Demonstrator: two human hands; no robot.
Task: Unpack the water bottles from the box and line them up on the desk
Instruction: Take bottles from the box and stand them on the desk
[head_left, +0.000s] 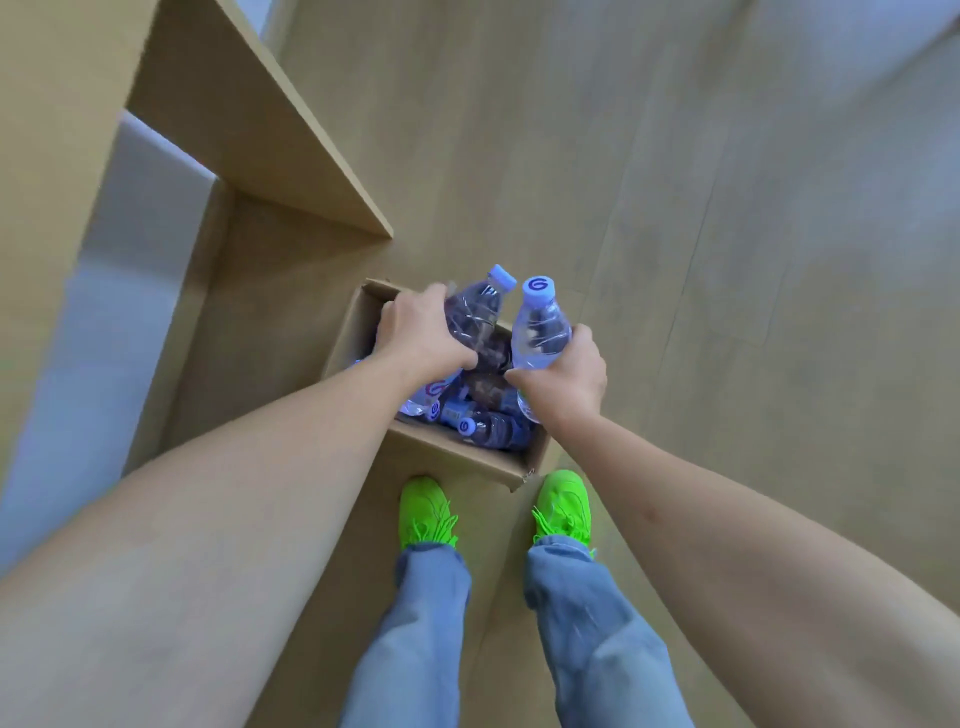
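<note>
Left hand: I see my left hand (423, 332) curled round a water bottle (475, 312), held tilted over the box (457, 452).
Right hand: my right hand (563, 376) grips a second bottle (540, 325), cap up, just beside the first.
Box: open cardboard, on the wooden floor (675, 208) right in front of my green shoes (428, 512); more bottles (493, 428) lie on their sides inside.
Desk: the wooden desk edge (249, 119) juts in from the upper left, close above the box.
In the way: my forearms cover part of the box's inside.
</note>
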